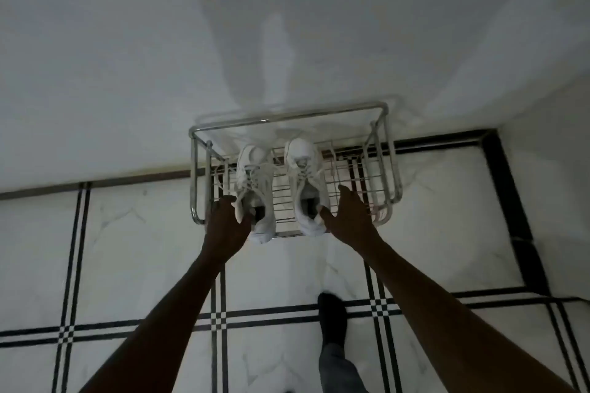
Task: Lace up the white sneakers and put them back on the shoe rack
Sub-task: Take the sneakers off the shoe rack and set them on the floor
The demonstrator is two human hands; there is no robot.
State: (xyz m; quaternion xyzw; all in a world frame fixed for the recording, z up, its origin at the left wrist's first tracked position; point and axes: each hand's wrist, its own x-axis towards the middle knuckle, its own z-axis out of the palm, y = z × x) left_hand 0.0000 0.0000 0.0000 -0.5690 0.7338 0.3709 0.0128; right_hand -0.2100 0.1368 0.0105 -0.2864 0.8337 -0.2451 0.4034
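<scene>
Two white sneakers sit side by side on a chrome wire shoe rack against the wall, toes toward the wall. The left sneaker has loose laces trailing off its left side. My left hand grips its heel and collar. The right sneaker lies a little further back. My right hand holds its heel edge with the thumb, while the fingers spread over the rack's wires.
The rack stands on a white marble floor with black striped inlays, against a plain white wall. My foot in a dark sock stands below the rack. A second wall closes the corner on the right.
</scene>
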